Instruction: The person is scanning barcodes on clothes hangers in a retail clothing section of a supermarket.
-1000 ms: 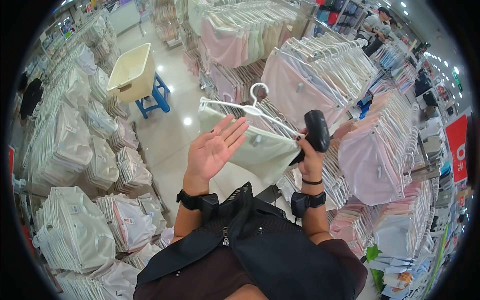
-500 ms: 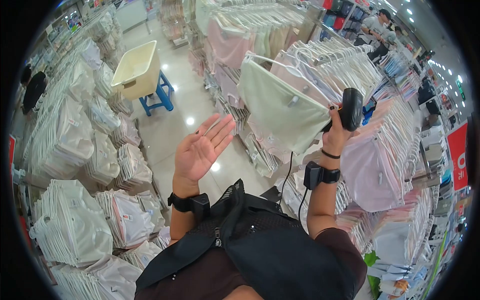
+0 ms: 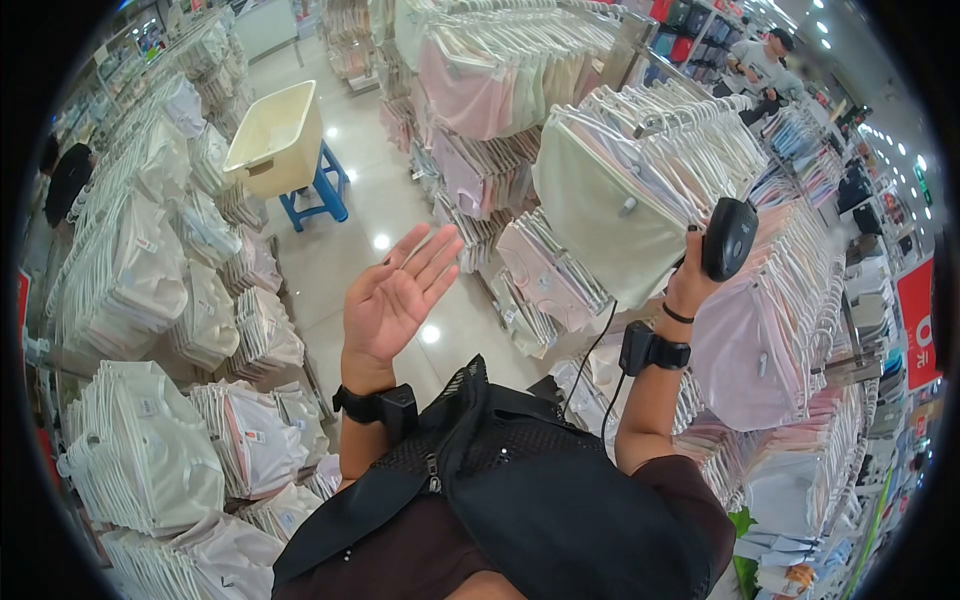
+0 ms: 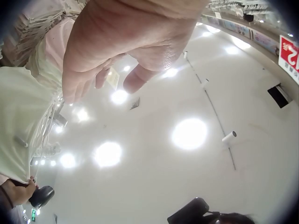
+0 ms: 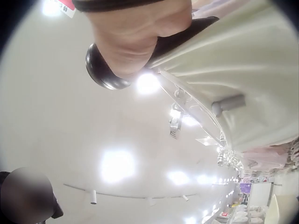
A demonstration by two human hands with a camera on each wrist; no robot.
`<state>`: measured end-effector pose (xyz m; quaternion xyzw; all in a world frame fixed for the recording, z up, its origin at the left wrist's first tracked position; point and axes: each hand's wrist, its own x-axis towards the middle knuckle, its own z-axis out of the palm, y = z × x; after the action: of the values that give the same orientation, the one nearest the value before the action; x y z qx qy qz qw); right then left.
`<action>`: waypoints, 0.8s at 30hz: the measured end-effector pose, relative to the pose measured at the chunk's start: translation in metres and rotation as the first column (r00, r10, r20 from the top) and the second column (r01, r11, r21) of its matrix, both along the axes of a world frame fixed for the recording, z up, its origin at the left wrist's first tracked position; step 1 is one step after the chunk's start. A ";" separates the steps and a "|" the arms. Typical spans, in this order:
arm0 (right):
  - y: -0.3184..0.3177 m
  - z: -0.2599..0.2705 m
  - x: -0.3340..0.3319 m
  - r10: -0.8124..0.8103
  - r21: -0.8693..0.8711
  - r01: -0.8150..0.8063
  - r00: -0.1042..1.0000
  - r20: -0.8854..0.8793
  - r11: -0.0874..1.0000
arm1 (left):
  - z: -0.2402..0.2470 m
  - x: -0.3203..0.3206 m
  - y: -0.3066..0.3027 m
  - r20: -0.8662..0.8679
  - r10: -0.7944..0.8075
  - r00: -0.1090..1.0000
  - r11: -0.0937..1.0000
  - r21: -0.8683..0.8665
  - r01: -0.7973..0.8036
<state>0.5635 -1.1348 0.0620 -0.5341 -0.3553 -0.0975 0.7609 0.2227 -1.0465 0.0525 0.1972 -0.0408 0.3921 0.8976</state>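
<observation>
My right hand [image 3: 688, 285] grips a black handheld scanner [image 3: 730, 240] with a rounded head. Its fingers are also at the lower corner of pale green briefs [image 3: 600, 205], which hang at the front of a row of white hangers [image 3: 690, 130]. A small grey security tag [image 3: 628, 206] is fixed to the briefs. In the right wrist view the fabric [image 5: 261, 65] stretches away from the hand, and the palm hides part of the scanner [image 5: 105, 70]. My left hand [image 3: 388, 305] is raised over the aisle, palm up and fingers straight, holding nothing.
A cream tub [image 3: 275, 140] stands on a blue stool [image 3: 320, 190] in the tiled aisle. Racks of pale underwear [image 3: 150, 440] line the left, with pink briefs [image 3: 750, 340] hanging at right. Another person [image 3: 760, 65] is at the far right. A red price sign [image 3: 915, 320] is at the edge.
The right hand has carried the pale green briefs on their hanger up and right to the front of the hanging row. The left hand has shifted slightly left, still palm up.
</observation>
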 end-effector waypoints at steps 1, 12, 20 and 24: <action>-0.003 0.004 -0.005 -0.056 -0.041 0.058 0.997 0.061 0.997 | 0.000 0.001 0.001 0.001 -0.001 1.000 1.000 0.000 0.001; -0.009 -0.030 0.011 0.087 0.073 -0.090 0.995 0.042 0.993 | -0.004 0.010 0.004 -0.010 -0.062 0.998 0.998 -0.001 0.062; -0.050 -0.026 0.004 0.168 0.138 -0.145 0.970 -0.173 0.980 | -0.014 -0.003 0.008 0.006 -0.034 0.999 0.999 0.017 0.034; -0.073 -0.023 -0.013 0.212 0.172 -0.174 0.949 -0.234 0.970 | -0.028 -0.013 0.015 0.118 -0.030 0.993 0.998 -0.050 0.036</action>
<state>0.5510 -1.2077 0.0386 -0.4462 -0.2985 0.0196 0.8434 0.2093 -1.0311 0.0241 0.1498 -0.0866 0.3891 0.9048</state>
